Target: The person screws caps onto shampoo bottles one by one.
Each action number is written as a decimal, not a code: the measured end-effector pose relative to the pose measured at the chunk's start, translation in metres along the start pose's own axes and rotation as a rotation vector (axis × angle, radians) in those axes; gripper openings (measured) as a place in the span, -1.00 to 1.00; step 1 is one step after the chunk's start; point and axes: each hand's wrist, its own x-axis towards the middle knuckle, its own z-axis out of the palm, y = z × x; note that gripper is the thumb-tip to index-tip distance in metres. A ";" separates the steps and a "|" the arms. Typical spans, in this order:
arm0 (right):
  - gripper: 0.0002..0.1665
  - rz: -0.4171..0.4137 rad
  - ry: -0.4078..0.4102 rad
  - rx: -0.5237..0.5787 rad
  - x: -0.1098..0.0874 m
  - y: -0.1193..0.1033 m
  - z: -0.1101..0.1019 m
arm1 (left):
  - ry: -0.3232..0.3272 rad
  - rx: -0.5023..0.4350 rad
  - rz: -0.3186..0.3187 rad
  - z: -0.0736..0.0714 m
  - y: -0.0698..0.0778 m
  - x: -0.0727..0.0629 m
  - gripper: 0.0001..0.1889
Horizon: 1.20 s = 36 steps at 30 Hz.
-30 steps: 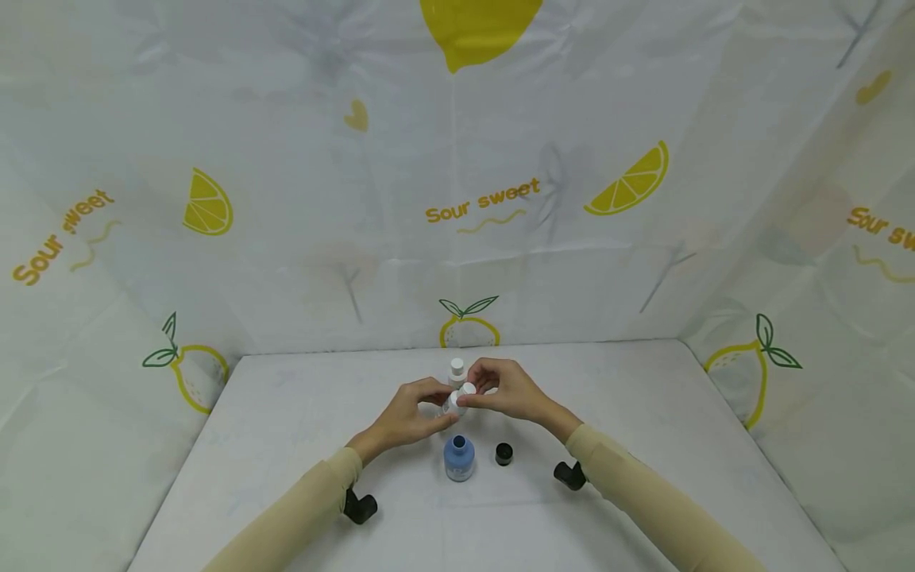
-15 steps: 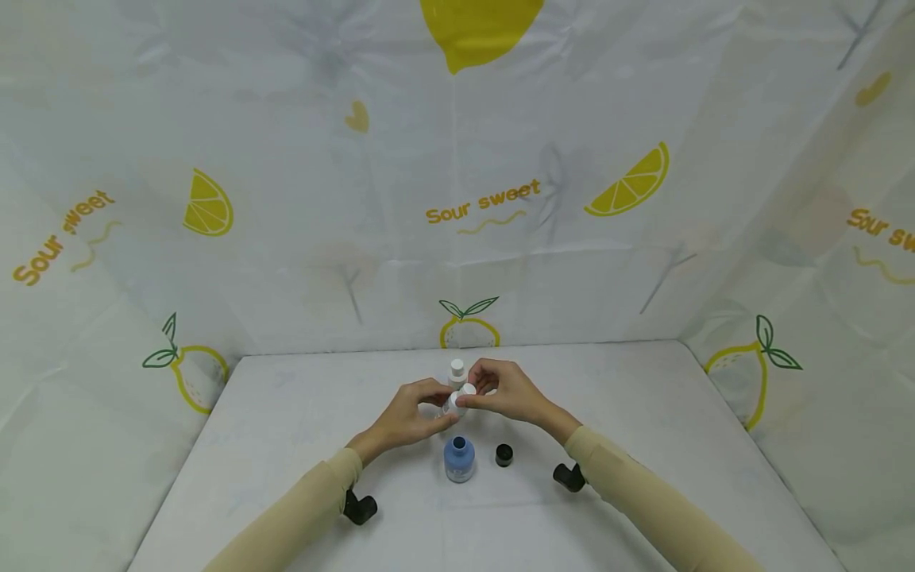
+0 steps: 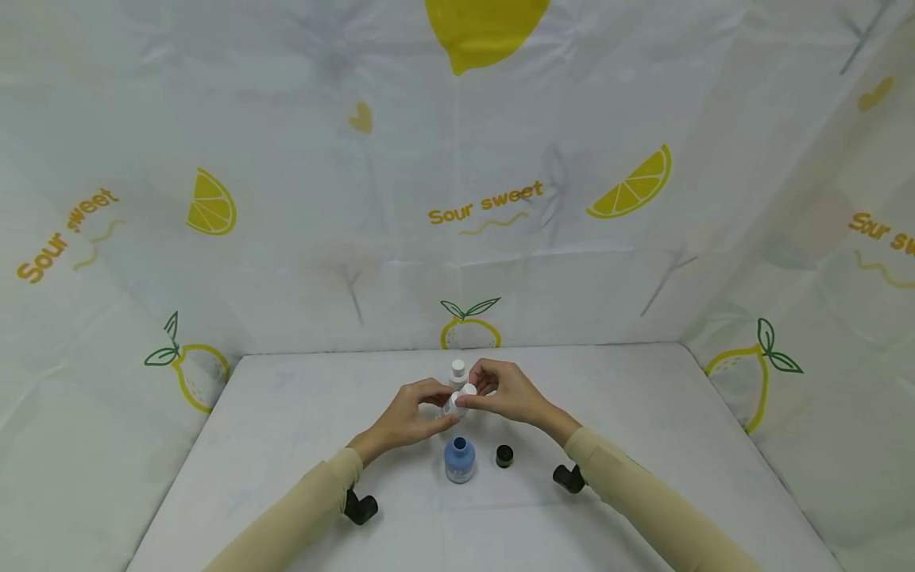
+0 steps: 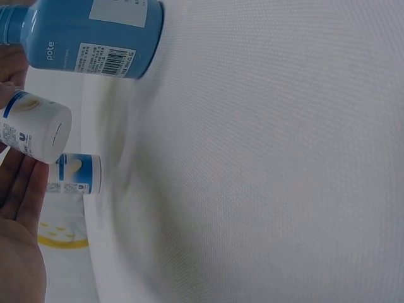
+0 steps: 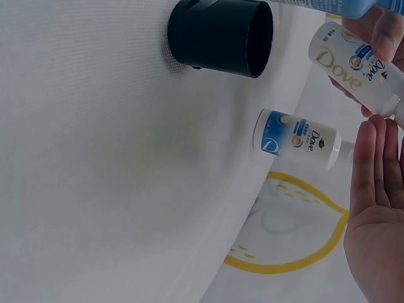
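My left hand (image 3: 411, 413) holds a small white Dove bottle (image 5: 353, 66), tilted, its thumb across the label in the right wrist view. At the bottle's top end my right hand (image 3: 511, 392) pinches the white cap (image 3: 469, 389) between thumb and fingers. Just behind them stands a second Dove bottle (image 5: 300, 139), upright, with a white cap and a blue band near its base. Nearer the person is a larger blue bottle (image 3: 459, 461) with its mouth uncovered. To its right a black cap (image 3: 504, 455) lies on the table.
A white cloth covers the table (image 3: 300, 397). At the back hangs a white curtain (image 3: 322, 294) with lemon prints and lettering. Black wrist cameras jut out beneath both sleeves, at the left sleeve (image 3: 300, 508) and the right sleeve (image 3: 636, 485).
Both hands keep the same hold on the white bottle and its cap. The head view has shifted very slightly; the other bottles and the black cap stay where they were.
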 end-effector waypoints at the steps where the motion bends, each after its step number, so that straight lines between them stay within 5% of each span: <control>1: -0.64 -0.002 0.000 0.000 0.000 0.000 0.000 | 0.000 -0.002 -0.004 0.000 0.000 0.000 -0.63; 26: -0.56 0.030 -0.042 0.002 -0.003 -0.002 -0.004 | 0.005 -0.014 -0.006 0.000 0.000 -0.001 -0.63; 36: -0.48 -0.139 -0.206 0.163 -0.003 0.006 -0.020 | -0.007 -0.006 -0.013 -0.002 0.001 -0.002 -0.60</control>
